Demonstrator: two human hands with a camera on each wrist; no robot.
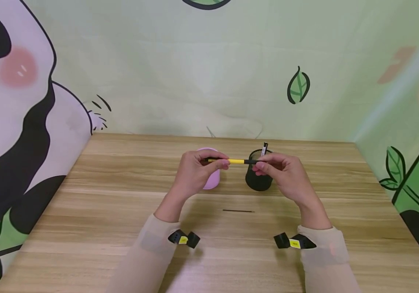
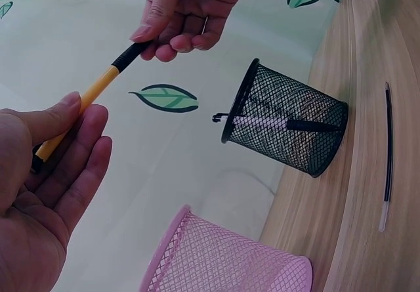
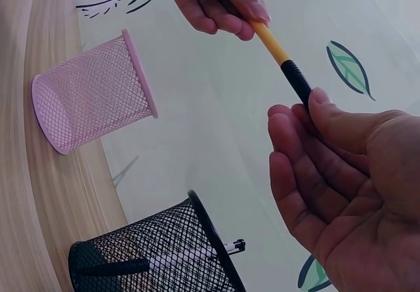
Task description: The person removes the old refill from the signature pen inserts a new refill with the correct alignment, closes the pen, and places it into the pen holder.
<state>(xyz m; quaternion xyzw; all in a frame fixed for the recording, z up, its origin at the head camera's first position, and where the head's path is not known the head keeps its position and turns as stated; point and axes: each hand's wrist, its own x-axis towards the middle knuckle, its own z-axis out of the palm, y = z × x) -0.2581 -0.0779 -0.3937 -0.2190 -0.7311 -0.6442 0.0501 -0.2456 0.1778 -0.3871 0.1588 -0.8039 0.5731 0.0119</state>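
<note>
A yellow pen with a black grip section (image 1: 236,161) is held level above the table between both hands. My left hand (image 1: 196,171) pinches its yellow barrel between thumb and fingers, near the clip end. The thumb and fingertips of my right hand (image 1: 286,175) pinch the black end; its tip is hidden by them. Below, a thin dark ink refill (image 1: 238,211) lies on the wooden table, and the left wrist view shows a clear section at one end of the refill (image 2: 388,147).
Behind the left hand stands a pink mesh pen holder (image 3: 95,92). A black mesh pen holder (image 2: 289,118) is behind the right hand, with a white and black pen (image 1: 264,148) leaning in it. The wooden table (image 1: 121,228) meets a printed backdrop (image 1: 158,73) at its far edge.
</note>
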